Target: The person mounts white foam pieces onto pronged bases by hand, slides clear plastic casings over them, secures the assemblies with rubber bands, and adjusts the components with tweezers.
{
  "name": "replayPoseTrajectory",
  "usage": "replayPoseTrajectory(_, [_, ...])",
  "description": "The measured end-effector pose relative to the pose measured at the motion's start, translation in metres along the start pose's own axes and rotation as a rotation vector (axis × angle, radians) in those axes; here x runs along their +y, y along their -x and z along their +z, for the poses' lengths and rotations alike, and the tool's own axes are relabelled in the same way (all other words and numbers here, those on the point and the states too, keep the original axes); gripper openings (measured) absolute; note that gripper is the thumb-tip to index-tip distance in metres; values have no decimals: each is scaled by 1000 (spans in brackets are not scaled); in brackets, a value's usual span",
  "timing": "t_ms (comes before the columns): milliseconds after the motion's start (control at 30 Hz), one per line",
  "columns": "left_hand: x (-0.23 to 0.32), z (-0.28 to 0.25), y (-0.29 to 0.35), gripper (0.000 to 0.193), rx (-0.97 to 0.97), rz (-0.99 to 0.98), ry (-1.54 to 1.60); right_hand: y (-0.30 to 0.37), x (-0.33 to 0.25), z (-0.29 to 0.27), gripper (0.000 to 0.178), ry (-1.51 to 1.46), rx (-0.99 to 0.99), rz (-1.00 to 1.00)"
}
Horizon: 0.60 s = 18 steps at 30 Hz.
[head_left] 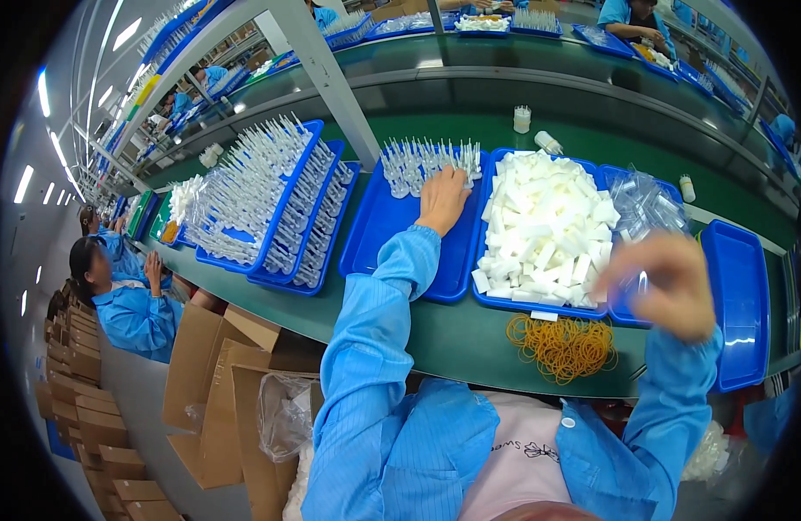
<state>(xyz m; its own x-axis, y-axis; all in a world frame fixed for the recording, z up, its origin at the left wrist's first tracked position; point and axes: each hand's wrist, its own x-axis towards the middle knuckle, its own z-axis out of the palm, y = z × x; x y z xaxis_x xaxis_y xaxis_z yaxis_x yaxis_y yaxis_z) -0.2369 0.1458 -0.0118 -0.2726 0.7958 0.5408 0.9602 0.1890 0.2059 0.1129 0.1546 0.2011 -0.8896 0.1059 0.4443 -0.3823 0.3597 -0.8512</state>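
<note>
My left hand (444,201) reaches into a blue tray (359,247), at the near edge of a group of upright clear plastic pieces with thin pointed stems (407,165). Its fingers are bent together around the base of one such piece, though the tips are mostly hidden. My right hand (665,282) is smeared by motion above the near end of a tray of clear plastic parts (641,204), so its fingers and anything in them do not show clearly. Between the hands, a blue tray is heaped with short white foam-like pieces (548,230).
Stacked blue trays of stemmed pieces (270,195) stand at left. Orange rubber bands (563,347) lie at the front edge. A nested blue tray (737,304) is at right. Banded white bundles (548,141) sit behind. A co-worker (135,300) sits left, near cardboard boxes (211,391).
</note>
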Motion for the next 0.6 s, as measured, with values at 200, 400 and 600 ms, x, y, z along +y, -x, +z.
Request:
replayPoseTrajectory(200, [36, -30, 10, 17, 30, 24, 213, -47, 89, -12, 41, 927, 197, -49])
replayPoseTrajectory(400, [34, -99, 77, 13, 20, -374, 822, -5, 88, 23, 11, 889, -51, -93])
replayPoseTrajectory(600, [51, -122, 123, 28, 97, -730, 1418, 50, 130, 52, 28, 1091, -378, 19])
